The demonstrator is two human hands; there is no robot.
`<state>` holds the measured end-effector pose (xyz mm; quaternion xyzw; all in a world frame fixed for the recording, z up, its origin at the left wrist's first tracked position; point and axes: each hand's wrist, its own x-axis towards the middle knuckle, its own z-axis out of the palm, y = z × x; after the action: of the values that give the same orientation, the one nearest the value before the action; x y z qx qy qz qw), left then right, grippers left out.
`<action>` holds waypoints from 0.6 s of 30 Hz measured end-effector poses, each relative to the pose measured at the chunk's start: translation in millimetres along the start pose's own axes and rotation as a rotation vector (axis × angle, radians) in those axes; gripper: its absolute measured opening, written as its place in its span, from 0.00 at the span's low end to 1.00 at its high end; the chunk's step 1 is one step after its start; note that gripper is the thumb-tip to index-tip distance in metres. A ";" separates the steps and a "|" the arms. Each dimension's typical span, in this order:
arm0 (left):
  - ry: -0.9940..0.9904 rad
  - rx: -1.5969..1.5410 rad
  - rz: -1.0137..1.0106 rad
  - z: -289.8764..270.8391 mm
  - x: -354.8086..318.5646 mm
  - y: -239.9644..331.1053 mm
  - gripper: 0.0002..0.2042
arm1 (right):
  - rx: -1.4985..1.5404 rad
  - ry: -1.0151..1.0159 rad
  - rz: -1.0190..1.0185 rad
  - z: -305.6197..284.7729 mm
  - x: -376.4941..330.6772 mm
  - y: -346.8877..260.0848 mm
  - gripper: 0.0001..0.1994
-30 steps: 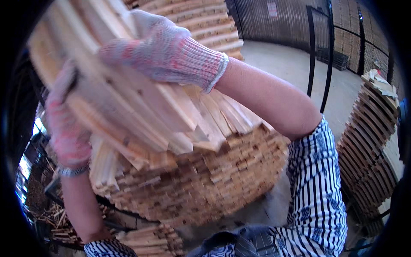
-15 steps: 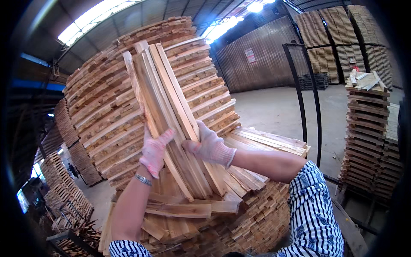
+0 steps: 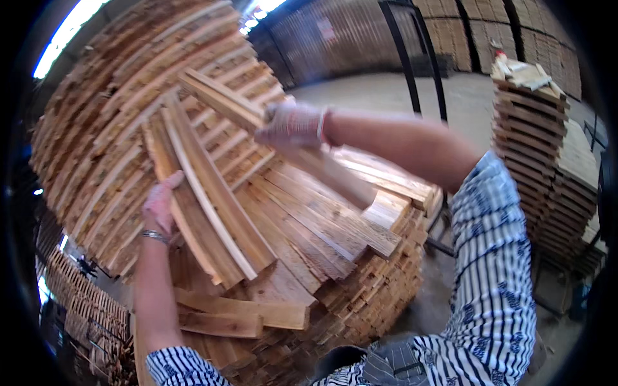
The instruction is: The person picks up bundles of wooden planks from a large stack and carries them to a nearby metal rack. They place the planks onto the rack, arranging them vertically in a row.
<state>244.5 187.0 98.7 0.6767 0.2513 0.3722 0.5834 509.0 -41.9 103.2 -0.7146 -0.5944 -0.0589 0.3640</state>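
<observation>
Part of the work looks done and part left: a row of boards (image 3: 293,209) lies side by side on top of the low pile (image 3: 380,302), while two loose boards (image 3: 257,313) lie across its near edge and more are in hand. The gloved left hand (image 3: 162,204) grasps the outer edge of a bundle (image 3: 222,196) slanting over the pile's left part, thumb on top; its other fingers are mostly hidden. The gloved right hand (image 3: 293,125) is clenched round a few narrow boards (image 3: 222,101) held at a slant above the row, though blur makes their count uncertain. The wood is pale tan to honey brown, rough-edged, with some darker streaks. Behind stands a tall layered stack (image 3: 122,135).
</observation>
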 end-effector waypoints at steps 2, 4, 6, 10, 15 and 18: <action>0.011 -0.048 -0.102 22.0 4.4 -2.9 0.19 | -0.087 -0.140 0.005 -36.3 -11.8 31.6 0.21; 0.043 -0.078 -0.149 27.7 10.8 3.4 0.18 | -0.316 -0.183 0.029 -42.1 -23.5 49.6 0.20; 0.027 -0.111 -0.187 41.4 4.6 0.2 0.20 | -0.470 -0.246 0.069 -23.7 -34.7 70.1 0.19; 0.046 -0.066 -0.113 58.3 -5.1 11.1 0.20 | -0.746 -0.584 0.101 39.0 -39.6 115.6 0.23; 0.060 -0.053 -0.085 47.2 3.3 5.0 0.20 | -0.303 -0.530 0.135 14.1 -15.2 165.3 0.24; 0.153 -0.079 -0.098 51.7 -2.5 9.8 0.19 | 0.144 -0.465 0.104 -35.5 -28.2 199.3 0.28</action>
<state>283.3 152.1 105.6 0.6098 0.3129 0.4034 0.6063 691.2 -91.3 24.7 -0.7107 -0.6274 0.1684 0.2701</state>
